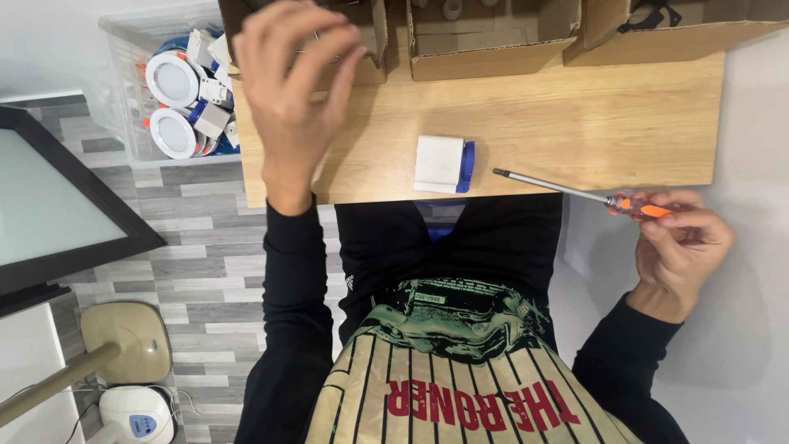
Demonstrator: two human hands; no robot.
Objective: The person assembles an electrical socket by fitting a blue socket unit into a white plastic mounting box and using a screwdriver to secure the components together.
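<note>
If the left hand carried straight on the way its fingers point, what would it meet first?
Probably the open cardboard box at the table's far edge: the left hand points its fingers at it, pinching something thin. Its height above the box is unclear.

Black long sleeves (283, 329); cream black-striped jersey (460, 395), red lettering; bare hands.

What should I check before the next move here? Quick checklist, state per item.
1. Right hand grips screwdriver by its orange handle: ok.
2. Screwdriver tip clear of the white and blue box: ok.
3. Box fully on the wooden table: not ok, it sits at the near edge.
4. Left hand holds a part: cannot tell; fingers pinched over a cardboard box.
5. Clear bin of round white lights within reach of the left hand: ok.
</note>
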